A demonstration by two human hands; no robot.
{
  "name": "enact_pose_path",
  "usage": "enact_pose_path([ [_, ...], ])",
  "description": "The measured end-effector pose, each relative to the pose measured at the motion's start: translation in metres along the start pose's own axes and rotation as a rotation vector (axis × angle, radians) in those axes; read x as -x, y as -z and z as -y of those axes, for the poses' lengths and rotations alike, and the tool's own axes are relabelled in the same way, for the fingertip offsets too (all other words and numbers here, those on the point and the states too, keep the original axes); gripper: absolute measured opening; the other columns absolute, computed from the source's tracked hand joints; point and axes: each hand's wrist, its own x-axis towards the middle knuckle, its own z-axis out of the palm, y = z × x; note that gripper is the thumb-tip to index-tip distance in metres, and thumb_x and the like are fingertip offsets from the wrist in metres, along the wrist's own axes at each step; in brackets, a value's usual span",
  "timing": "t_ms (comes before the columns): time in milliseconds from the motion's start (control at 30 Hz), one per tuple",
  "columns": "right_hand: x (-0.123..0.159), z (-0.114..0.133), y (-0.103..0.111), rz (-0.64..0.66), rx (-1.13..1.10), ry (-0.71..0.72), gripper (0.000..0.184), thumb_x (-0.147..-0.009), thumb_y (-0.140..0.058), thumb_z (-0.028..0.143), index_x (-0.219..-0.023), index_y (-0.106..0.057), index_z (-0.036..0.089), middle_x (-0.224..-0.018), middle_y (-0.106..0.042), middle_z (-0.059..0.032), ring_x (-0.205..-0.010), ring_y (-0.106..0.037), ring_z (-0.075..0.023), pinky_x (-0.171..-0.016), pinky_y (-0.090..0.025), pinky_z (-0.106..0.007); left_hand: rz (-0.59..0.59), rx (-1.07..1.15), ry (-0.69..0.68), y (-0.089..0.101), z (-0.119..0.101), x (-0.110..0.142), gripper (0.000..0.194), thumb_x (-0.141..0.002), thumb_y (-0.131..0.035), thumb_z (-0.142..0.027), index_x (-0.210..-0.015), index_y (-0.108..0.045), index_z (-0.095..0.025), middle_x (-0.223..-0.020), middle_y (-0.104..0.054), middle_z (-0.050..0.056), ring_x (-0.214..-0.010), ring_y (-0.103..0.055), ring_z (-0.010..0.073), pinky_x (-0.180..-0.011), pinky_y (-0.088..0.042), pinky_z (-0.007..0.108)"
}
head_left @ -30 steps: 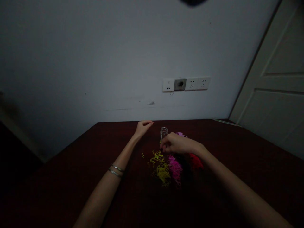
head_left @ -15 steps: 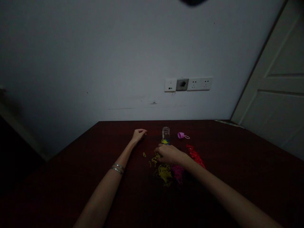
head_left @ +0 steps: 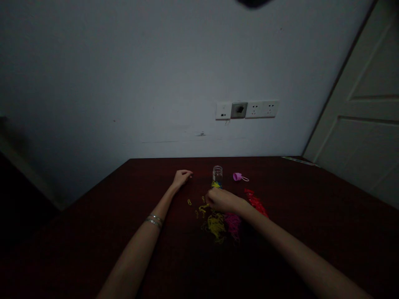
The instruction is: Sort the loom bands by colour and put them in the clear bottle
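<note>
My right hand (head_left: pixel 222 201) is closed just in front of a clear jar (head_left: pixel 217 172), its fingers bent down over small yellow loops like paper clips (head_left: pixel 203 209). Its fingertips are hidden, so I cannot make out what they pinch. Yellow and blue pieces lie low in the upright, uncapped jar. Below the hand sit a yellow heap (head_left: pixel 216 226) of such loops and a magenta heap (head_left: pixel 233 226). Off to the left, my left hand (head_left: pixel 181 177) rests on the table with fingers curled together, nothing visible in them.
A pink cap with a loop (head_left: pixel 237 177) lies right of the jar. A red heap (head_left: pixel 256 202) stretches beside my right forearm. One yellow loop (head_left: pixel 189 202) lies apart between my hands. Behind the dark red table (head_left: pixel 149 174) stands a wall with sockets (head_left: pixel 261 109).
My right hand has shifted slightly right and its fingers have drawn together, uncovering more of the yellow loops and magenta heap. My left hand stays in place.
</note>
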Motion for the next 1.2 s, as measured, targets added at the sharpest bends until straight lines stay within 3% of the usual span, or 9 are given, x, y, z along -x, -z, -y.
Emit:
enact_pose_path([
  [300,-0.001,-0.003,0.008,-0.054,-0.173,0.086,0.022,-0.066,-0.048,0.006,-0.074,-0.067,0.011,-0.066,-0.064,-0.0053,-0.056,-0.052,-0.0103,-0.052,-0.033,-0.019,0.0,0.016,0.016,-0.001,-0.007,0.006,0.024,-0.067,-0.057,-0.026,-0.082,-0.066,-0.009,-0.061,-0.059,0.003,-0.04,-0.034,0.0036,-0.036,-0.022,0.016],
  [500,0.013,-0.013,0.049,-0.348,-0.429,0.13,0.019,-0.07,-0.051,0.014,-0.08,-0.067,0.013,-0.072,-0.064,-0.0045,-0.063,-0.054,-0.011,-0.06,-0.039,-0.021,-0.002,0.078,-0.077,-0.003,-0.018,0.008,0.03,-0.067,-0.057,-0.033,-0.083,-0.065,-0.009,-0.062,-0.059,0.003,-0.039,-0.034,0.0035,-0.036,-0.023,0.017],
  [567,0.016,-0.023,0.063,-0.454,-0.548,0.059,0.018,-0.071,-0.054,0.02,-0.08,-0.067,0.013,-0.072,-0.064,-0.005,-0.064,-0.054,-0.0119,-0.059,-0.041,-0.022,0.094,0.07,-0.12,-0.005,-0.029,0.009,0.032,-0.067,-0.058,-0.032,-0.088,-0.064,-0.009,-0.069,-0.06,0.004,-0.042,-0.038,0.0042,-0.038,-0.026,0.017],
  [700,0.012,-0.049,0.076,-0.602,-0.74,-0.056,0.023,-0.07,-0.058,0.031,-0.08,-0.067,0.013,-0.074,-0.066,-0.0056,-0.067,-0.057,-0.0143,-0.061,-0.044,-0.025,0.586,0.052,-0.213,-0.013,-0.059,0.019,0.046,-0.061,-0.066,-0.023,-0.106,-0.059,-0.016,-0.096,-0.06,0.007,-0.076,-0.055,0.0122,-0.059,-0.041,0.02],
  [767,0.007,-0.061,0.073,-0.69,-0.791,-0.127,0.027,-0.068,-0.06,0.036,-0.078,-0.067,0.012,-0.074,-0.066,-0.0057,-0.068,-0.058,-0.0153,-0.062,-0.045,-0.027,0.708,0.068,-0.258,-0.019,-0.072,0.025,0.058,-0.059,-0.068,-0.02,-0.115,-0.053,-0.018,-0.102,-0.058,0.009,-0.088,-0.054,0.0148,-0.073,-0.042,0.025],
  [933,-0.005,-0.076,0.057,-0.801,-0.927,-0.253,0.035,-0.061,-0.064,0.042,-0.078,-0.066,0.011,-0.076,-0.067,-0.0075,-0.068,-0.06,-0.0167,-0.062,-0.047,-0.028,0.681,0.088,-0.31,-0.035,-0.084,0.037,0.077,-0.056,-0.071,-0.019,-0.127,-0.04,-0.018,-0.112,-0.051,0.014,-0.099,-0.05,0.0197,-0.083,-0.041,0.035],
  [1200,-0.014,-0.075,0.045,-0.756,-0.92,-0.165,0.03,-0.064,-0.062,0.038,-0.078,-0.065,0.012,-0.079,-0.067,-0.0068,-0.073,-0.06,-0.0168,-0.071,-0.046,-0.03,0.668,0.172,-0.349,-0.047,-0.082,0.04,0.073,-0.058,-0.071,-0.018,-0.124,-0.041,-0.015,-0.112,-0.053,0.015,-0.097,-0.053,0.0205,-0.082,-0.043,0.037],
])
